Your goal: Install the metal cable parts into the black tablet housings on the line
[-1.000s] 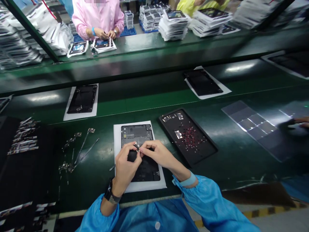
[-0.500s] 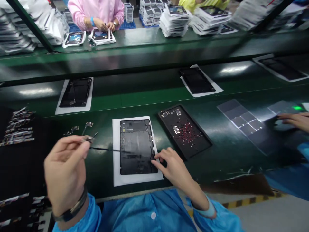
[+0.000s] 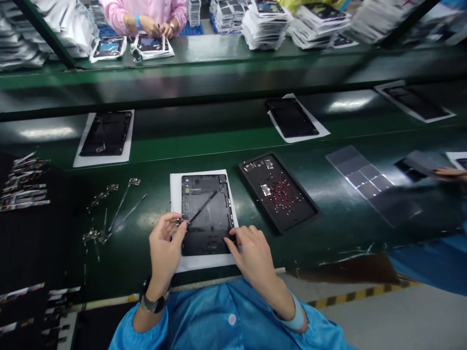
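So this is a shiny green table [image 3: 317, 243] running right across the frame, with glare spots at the upper left and upper right, and a raised green ledge [image 3: 204, 73] along the back. Paper stacks [image 3: 264, 31] sit up there at the top of the frame, and a person in pink [image 3: 142, 12] at the top left has both hands on a device lying on white paper. A bit of floor with yellow-black tape [image 3: 365, 293] shows at the lower right. The main thing is a black shell [image 3: 211, 228] lying flat on a white sheet [image 3: 204, 263], dead centre. The left hand [image 3: 164, 248] is at the shell's left edge, thumb and fingers pinched on the small board end of a thin black strip [image 3: 202, 207], and the rest of the strip slants up and right over the shell. The right hand [image 3: 253, 253] is at the shell's lower right edge, fingers curled, thumb and forefinger slightly apart at the rim; can't tell if it's actually gripping or just resting there. The hands are well apart from each other, with the shell between them. Just right of centre there's a black tray [image 3: 295, 221] with red bits [image 3: 282, 194] scattered in it plus a few tiny boards. Left of the shell, loose strips [image 3: 120, 209] lie on the green, and a black mat [image 3: 32, 248] fills the left edge. Clear film [image 3: 368, 182] lies at the right, near a co-worker's hand [image 3: 452, 172] at the edge of the frame.
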The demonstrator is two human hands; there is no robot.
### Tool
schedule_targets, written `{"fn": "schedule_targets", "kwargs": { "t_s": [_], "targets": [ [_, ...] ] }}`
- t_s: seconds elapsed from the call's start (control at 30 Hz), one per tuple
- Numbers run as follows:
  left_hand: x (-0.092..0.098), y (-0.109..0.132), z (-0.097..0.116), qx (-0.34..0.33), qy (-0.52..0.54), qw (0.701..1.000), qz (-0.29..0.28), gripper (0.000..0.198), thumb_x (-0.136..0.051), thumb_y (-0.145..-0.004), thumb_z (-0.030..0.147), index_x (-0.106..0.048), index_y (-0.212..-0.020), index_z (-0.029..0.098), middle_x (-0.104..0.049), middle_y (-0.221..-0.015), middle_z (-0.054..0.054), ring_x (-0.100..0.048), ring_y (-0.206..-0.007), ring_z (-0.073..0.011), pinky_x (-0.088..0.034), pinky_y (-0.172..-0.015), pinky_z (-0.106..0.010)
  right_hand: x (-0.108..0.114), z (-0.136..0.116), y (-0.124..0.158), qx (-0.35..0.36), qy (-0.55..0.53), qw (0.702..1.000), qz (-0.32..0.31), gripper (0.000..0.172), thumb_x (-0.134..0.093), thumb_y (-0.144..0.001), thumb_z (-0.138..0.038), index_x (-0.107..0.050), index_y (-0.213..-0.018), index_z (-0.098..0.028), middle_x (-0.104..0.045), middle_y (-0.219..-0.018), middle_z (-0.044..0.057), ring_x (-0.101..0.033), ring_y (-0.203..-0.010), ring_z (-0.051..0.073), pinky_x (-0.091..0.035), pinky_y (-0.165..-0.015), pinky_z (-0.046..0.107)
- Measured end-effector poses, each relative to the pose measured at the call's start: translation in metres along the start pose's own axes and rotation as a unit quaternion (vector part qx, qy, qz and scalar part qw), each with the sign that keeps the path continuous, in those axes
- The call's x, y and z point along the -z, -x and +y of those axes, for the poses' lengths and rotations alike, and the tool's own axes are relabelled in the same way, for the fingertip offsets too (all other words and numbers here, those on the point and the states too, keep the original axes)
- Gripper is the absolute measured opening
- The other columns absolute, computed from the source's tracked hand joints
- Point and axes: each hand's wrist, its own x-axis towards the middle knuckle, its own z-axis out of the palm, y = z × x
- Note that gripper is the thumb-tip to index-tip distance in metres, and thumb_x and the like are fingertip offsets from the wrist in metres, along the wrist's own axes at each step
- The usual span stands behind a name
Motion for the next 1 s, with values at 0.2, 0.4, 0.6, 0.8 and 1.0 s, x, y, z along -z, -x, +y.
{"fn": "schedule_targets", "kwargs": {
  "t_s": [0.2, 0.4, 0.6, 0.8, 1.0],
  "targets": [
    [-0.007, 0.002, -0.014, 0.009, -0.036, 0.999, -0.02, 0.021, -0.074, -0.075, 0.031, -0.067, -0.089, 0.017, -0.067, -0.08, -0.003, -0.062, -0.072, -0.0141, -0.046, -0.065, -0.023, 0.005, -0.002, -0.01, 0.019, -0.019, 0.998, -0.06, 0.015, -0.065, -0.092, -0.022, -0.055, -0.081, -0.021, -0.061, -0.076, 0.005, -0.054, -0.076, 0.023, -0.035, -0.065, 0.033],
    [-0.004, 0.002, -0.016, 0.026, -0.01, 1.0, -0.012, 0.024, -0.075, -0.073, 0.031, -0.066, -0.089, 0.017, -0.067, -0.079, -0.003, -0.061, -0.074, -0.0141, -0.047, -0.069, -0.023, 0.016, 0.001, -0.023, 0.086, 0.012, 0.989, -0.122, 0.024, -0.077, -0.085, -0.026, -0.054, -0.079, -0.021, -0.061, -0.08, 0.005, -0.055, -0.078, 0.024, -0.037, -0.065, 0.034],
    [-0.003, 0.004, -0.016, 0.033, 0.01, 0.999, -0.01, 0.024, -0.077, -0.073, 0.03, -0.066, -0.089, 0.017, -0.068, -0.078, -0.003, -0.063, -0.075, -0.0144, -0.048, -0.071, -0.023, 0.023, 0.004, -0.026, 0.164, 0.012, 0.976, -0.143, 0.018, -0.074, -0.086, -0.019, -0.056, -0.086, -0.02, -0.063, -0.092, 0.007, -0.055, -0.082, 0.025, -0.04, -0.068, 0.035],
    [-0.003, 0.004, -0.019, 0.041, 0.018, 0.999, -0.012, 0.026, -0.077, -0.072, 0.031, -0.065, -0.09, 0.017, -0.068, -0.078, -0.002, -0.063, -0.075, -0.0145, -0.048, -0.069, -0.023, 0.02, 0.006, -0.027, 0.147, -0.05, 0.978, -0.138, 0.024, -0.074, -0.084, -0.013, -0.056, -0.098, -0.019, -0.062, -0.087, 0.005, -0.056, -0.08, 0.023, -0.043, -0.067, 0.033],
    [-0.003, 0.004, -0.02, 0.047, 0.015, 0.999, -0.012, 0.027, -0.078, -0.071, 0.031, -0.065, -0.09, 0.017, -0.068, -0.077, -0.002, -0.063, -0.074, -0.0138, -0.049, -0.069, -0.023, 0.017, 0.004, -0.029, 0.157, -0.061, 0.975, -0.148, 0.014, -0.067, -0.089, -0.01, -0.063, -0.079, -0.019, -0.063, -0.082, 0.006, -0.057, -0.079, 0.023, -0.045, -0.068, 0.034]
  ]
}}
